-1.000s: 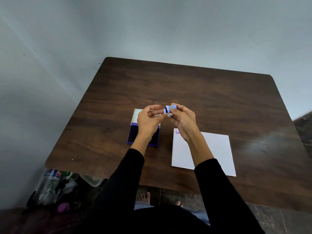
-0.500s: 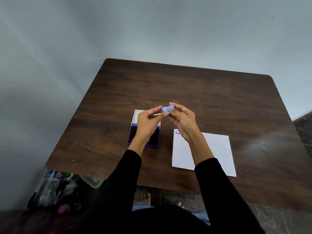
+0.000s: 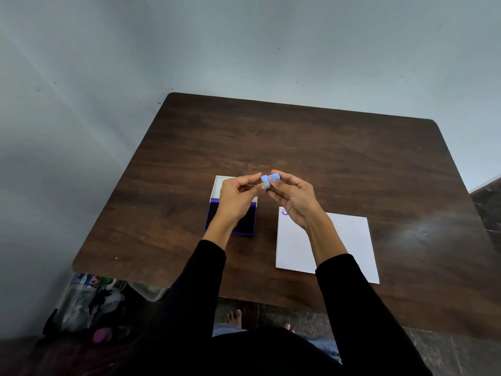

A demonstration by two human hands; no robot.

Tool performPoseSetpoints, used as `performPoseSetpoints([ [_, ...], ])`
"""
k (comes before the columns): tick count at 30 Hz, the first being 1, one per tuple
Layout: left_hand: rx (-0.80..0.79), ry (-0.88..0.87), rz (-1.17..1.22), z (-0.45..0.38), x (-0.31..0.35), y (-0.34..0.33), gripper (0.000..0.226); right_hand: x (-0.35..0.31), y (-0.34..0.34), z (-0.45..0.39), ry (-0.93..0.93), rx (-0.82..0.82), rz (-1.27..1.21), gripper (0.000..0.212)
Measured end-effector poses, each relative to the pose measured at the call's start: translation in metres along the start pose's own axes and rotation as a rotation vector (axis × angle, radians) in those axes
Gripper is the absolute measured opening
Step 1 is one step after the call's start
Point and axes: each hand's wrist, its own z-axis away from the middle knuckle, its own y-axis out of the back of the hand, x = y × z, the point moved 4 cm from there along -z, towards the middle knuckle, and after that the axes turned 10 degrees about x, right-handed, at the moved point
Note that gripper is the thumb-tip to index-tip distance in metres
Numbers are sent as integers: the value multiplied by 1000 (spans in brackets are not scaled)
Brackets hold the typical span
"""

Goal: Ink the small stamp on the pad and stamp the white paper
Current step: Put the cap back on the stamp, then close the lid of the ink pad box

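I hold a small light-blue stamp (image 3: pixel 270 179) in the air between the fingertips of both hands, above the table's middle. My left hand (image 3: pixel 235 198) pinches its left end and my right hand (image 3: pixel 291 196) its right end. Under my left hand lies the open ink pad (image 3: pixel 245 226), dark purple, its white lid (image 3: pixel 218 185) hinged back; my hand hides most of it. To the right, the white paper (image 3: pixel 349 240) lies flat on the table, with one purple smiley print (image 3: pixel 284 212) in its top left corner.
The dark wooden table (image 3: pixel 311 147) stands against a pale wall at the back and left. Bags and bottles (image 3: pixel 89 302) sit on the floor under its left front corner. My bare feet (image 3: pixel 234 317) show below the front edge.
Both hands have stayed together over the table, turning the stamp between the fingertips. The dark band seen in its middle a second ago is hidden now. Pad and paper have not moved.
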Motion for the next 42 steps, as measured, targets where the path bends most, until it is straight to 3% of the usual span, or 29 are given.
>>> performPoseSetpoints([
  [8,0,0,-65,-3,-3,4,38,-1,-3,-2,58,24,165,27],
  [11,-33,20,-116,-6,-6,10,42,-5,0,-4,196,52,409,26],
  [14,37,42,-148,-13,-11,22,46,-9,1,-5,352,52,754,21],
  [18,197,55,-246,-23,-21,39,30,1,0,-8,336,-64,1186,17],
  [23,269,62,-294,-25,-22,47,23,19,-5,-12,344,-81,1403,22],
  [30,292,76,-351,-33,-19,56,27,8,-3,-17,206,-126,1341,43],
  [35,354,64,-352,-43,-17,69,28,-6,-6,-29,290,12,1171,27],
  [38,357,90,-375,-50,-18,70,43,3,-17,-33,334,62,1146,28],
  [42,313,161,-396,-57,-20,65,62,22,-31,-37,254,33,1120,36],
])
